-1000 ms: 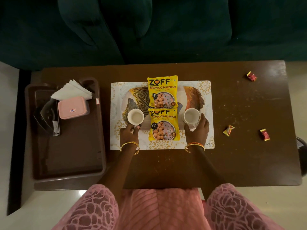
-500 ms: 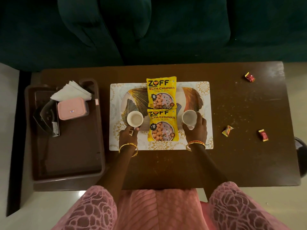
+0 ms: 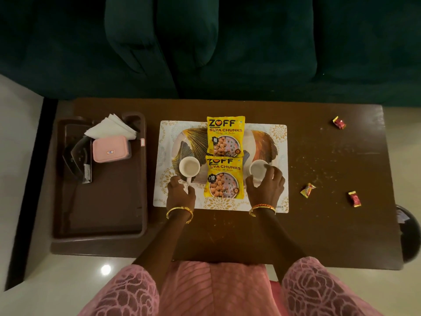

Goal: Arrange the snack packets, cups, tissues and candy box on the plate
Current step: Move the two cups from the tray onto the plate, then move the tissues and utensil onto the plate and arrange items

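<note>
Two yellow snack packets lie end to end down the middle of the gold-patterned plate (image 3: 186, 142): the far packet (image 3: 225, 136) and the near packet (image 3: 224, 177). A white cup (image 3: 189, 166) stands on the plate left of them, and my left hand (image 3: 181, 190) pinches its handle. Another white cup (image 3: 258, 169) stands to their right, with my right hand (image 3: 266, 187) wrapped around its near side. White tissues (image 3: 111, 128) and a pink candy box (image 3: 110, 148) rest in the brown tray (image 3: 102, 201) at the left.
The plate sits on a white placemat (image 3: 280, 133) on a brown table (image 3: 319, 236). Three wrapped candies lie at the right: (image 3: 339, 122), (image 3: 307, 190), (image 3: 354, 198). A dark holder (image 3: 77, 158) is in the tray. A dark green sofa (image 3: 227, 42) lies beyond.
Both hands stay on the cups, which have barely shifted on the plate. The view has moved slightly.
</note>
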Available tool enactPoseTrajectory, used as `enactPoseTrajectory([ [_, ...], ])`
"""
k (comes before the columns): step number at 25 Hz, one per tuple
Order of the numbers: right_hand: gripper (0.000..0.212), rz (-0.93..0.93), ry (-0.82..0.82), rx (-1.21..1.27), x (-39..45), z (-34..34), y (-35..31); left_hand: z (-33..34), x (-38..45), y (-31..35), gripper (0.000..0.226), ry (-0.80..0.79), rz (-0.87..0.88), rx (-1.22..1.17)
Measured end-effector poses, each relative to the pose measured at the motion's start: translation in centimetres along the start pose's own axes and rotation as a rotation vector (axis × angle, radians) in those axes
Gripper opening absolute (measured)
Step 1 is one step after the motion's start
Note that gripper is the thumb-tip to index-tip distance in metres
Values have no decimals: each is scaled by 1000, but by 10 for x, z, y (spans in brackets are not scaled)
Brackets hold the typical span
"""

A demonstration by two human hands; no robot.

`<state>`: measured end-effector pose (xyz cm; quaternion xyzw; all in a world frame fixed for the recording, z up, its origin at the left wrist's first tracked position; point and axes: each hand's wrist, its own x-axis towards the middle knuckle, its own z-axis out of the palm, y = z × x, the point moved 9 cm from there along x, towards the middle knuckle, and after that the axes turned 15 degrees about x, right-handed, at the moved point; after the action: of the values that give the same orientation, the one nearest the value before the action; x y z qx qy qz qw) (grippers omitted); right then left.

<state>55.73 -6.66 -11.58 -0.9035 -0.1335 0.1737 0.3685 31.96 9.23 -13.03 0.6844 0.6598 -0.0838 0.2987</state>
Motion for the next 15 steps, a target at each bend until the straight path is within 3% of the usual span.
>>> enactPoseTrajectory([
  [3,25,-108,-37,11,-9,1,-31,-14,-16,9,22,-3,82,77],
  [6,28,-235,-113,11,-24,10,-64,-32,-32,11,17,-3,149,158],
  [15,34,-405,-351,11,-102,66,-162,-107,-38,-39,23,61,99,100],
])
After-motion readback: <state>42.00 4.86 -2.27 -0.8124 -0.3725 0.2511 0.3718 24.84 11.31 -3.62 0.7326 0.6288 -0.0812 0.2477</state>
